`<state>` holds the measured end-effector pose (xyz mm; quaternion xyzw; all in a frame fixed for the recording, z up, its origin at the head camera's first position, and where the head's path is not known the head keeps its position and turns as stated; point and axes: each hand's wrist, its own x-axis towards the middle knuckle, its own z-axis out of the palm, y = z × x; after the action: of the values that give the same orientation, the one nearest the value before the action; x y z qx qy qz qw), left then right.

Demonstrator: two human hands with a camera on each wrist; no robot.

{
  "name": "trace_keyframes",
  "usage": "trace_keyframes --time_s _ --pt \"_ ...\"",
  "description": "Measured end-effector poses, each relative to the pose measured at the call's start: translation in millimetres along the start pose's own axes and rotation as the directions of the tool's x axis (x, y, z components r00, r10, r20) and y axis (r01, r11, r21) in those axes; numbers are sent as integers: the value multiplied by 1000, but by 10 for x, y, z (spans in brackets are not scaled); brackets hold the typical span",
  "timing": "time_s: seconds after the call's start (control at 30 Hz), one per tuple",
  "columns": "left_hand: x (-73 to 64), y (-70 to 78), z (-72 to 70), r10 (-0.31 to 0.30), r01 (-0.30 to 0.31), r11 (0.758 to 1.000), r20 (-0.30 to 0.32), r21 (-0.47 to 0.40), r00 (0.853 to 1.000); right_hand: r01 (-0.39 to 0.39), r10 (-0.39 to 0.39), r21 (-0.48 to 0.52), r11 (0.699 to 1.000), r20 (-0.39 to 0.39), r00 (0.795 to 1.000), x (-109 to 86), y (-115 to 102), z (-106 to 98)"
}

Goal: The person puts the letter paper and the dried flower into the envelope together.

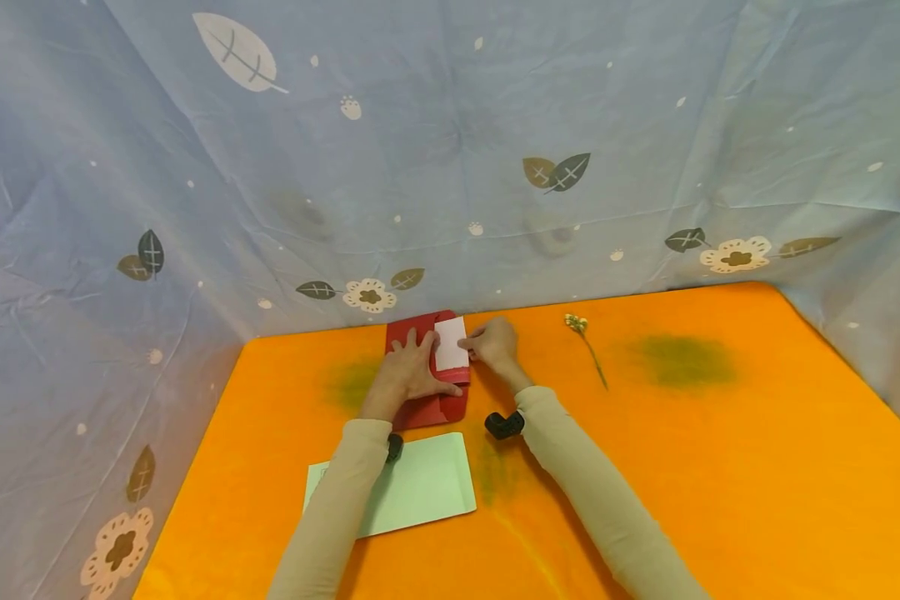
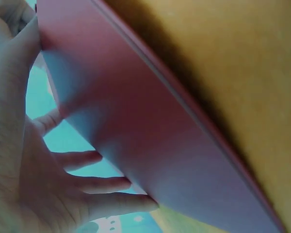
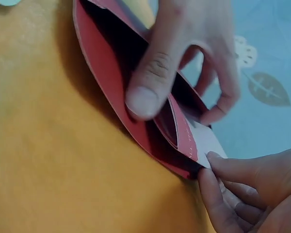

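A red paper envelope (image 1: 422, 410) stands partly gaped at the table's back edge, with a white card (image 1: 452, 345) at its right side. My left hand (image 1: 407, 374) spreads over the envelope, its fairly straight fingers touching the red paper in the left wrist view. In the right wrist view, the left thumb (image 3: 144, 99) presses at the gaping mouth, and a finger lies near the card. My right hand (image 1: 492, 342) pinches the card's edge between thumb and forefinger. How far the card reaches into the red paper is hidden.
A pale green envelope (image 1: 420, 487) lies in front of the red one, partly under the left forearm. A small flower sprig (image 1: 587, 340) lies to the right. The orange table (image 1: 720, 467) meets a leaf-patterned blue cloth (image 1: 450, 167) behind.
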<state>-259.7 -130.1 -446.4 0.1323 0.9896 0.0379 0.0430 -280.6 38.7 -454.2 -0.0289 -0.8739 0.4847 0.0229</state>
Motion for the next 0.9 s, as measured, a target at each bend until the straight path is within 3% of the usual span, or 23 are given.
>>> trace_keyframes --time_s 0.37,0.67,0.9 --pt "3 -9 19 1 -1 1000 2 4 1000 107 -112 -94 990 -53 992 -24 -71 210" --pt "6 -4 8 -3 3 1000 -1 13 1000 85 -92 74 994 92 992 -67 -145 260" --pt "9 6 11 -2 2 1000 11 5 1000 73 -100 169 983 155 983 -59 -174 301"
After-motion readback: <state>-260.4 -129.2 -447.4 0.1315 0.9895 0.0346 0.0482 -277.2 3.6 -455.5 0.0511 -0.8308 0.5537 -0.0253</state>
